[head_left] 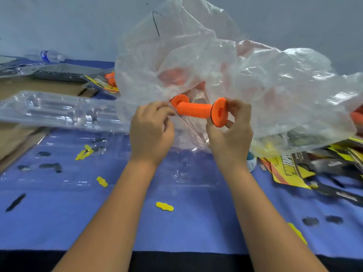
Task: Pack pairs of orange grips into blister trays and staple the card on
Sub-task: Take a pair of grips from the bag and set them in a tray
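An orange grip is held level above the middle of the tabletop, just in front of the big clear plastic bag that holds more orange grips. The right hand pinches its wide flange end between thumb and fingers, while the left hand closes its fingers at the other end, where a second orange flange shows just behind; whether the left fingers pinch the grip itself or the bag's film cannot be told. Holding it by both ends probably keeps the pair aligned for packing. A clear blister tray lies flat on the blue cloth directly below the hands, likely waiting to receive them. More clear trays are stacked toward the left edge, printed cards toward the right edge.
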`<action>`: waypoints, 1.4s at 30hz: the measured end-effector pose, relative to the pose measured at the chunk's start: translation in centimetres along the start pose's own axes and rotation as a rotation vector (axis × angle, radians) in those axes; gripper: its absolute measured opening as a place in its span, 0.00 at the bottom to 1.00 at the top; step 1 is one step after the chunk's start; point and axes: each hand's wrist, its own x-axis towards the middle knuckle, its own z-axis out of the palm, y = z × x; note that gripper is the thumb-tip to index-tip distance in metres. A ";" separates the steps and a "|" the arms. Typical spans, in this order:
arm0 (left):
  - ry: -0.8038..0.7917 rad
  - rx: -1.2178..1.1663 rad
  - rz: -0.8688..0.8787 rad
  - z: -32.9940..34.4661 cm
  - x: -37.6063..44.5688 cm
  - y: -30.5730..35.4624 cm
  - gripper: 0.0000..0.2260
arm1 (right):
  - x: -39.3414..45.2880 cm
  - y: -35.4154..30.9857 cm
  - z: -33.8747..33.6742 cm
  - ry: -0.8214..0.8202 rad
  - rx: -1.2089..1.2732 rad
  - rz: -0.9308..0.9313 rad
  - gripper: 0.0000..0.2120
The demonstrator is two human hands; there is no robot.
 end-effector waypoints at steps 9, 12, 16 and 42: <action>-0.930 0.325 -0.131 -0.8 -3.9 0.9 0.31 | -0.2 2.3 -3.5 0.103 0.003 0.127 0.04; -0.826 0.349 -0.177 0.7 -3.1 0.1 0.29 | -0.1 1.9 -3.7 0.186 0.006 0.111 0.06; -0.687 0.318 -0.193 2.5 -3.2 -0.7 0.25 | -0.1 1.0 -3.5 0.234 0.060 0.113 0.08; 0.095 -0.308 -0.887 -1.3 -2.5 -2.6 0.13 | -3.8 0.9 1.3 -0.282 -0.270 0.125 0.11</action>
